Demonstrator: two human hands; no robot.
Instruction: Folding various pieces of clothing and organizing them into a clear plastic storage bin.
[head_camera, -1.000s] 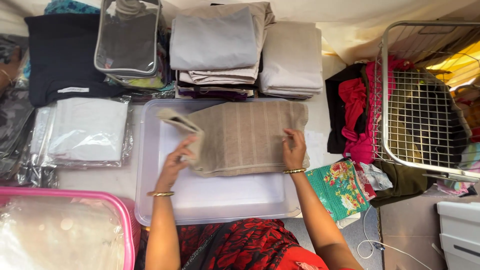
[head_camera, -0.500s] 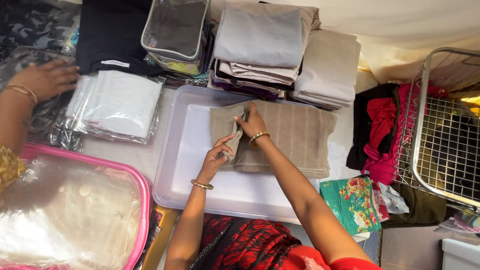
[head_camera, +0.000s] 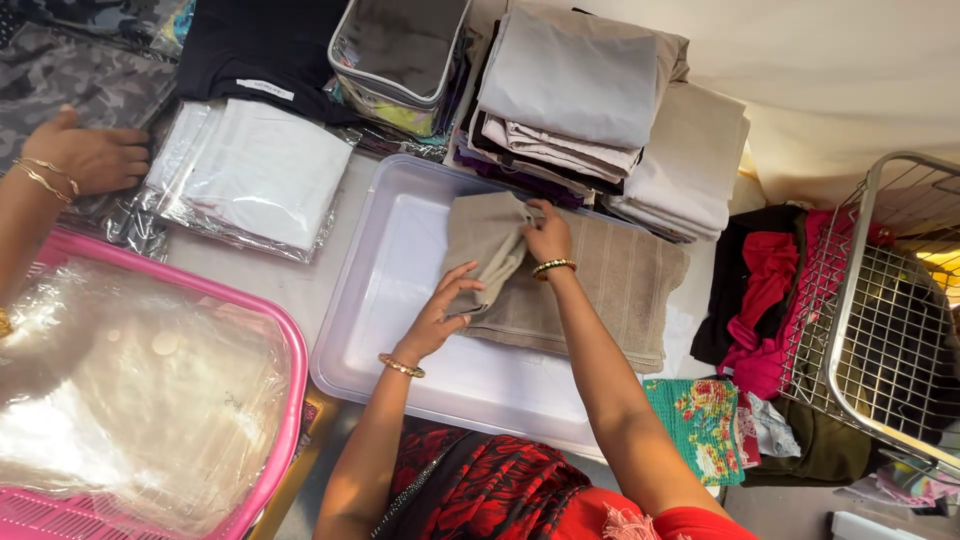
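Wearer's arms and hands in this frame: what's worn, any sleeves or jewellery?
Both forearms are bare, no gloves. The left hand has a thin gold beaded bangle at the wrist; the right hand has a similar gold bangle. A red sleeve edge shows at the right upper arm, over a red and black floral garment.

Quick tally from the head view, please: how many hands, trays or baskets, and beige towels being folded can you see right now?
Hands: 3 - person's left hand, right hand, a co-worker's hand.
Trays or baskets: 3 - white tray, pink basket, wire basket.
Beige towels being folded: 1 - beige towel, held by both hands.
Total: 7
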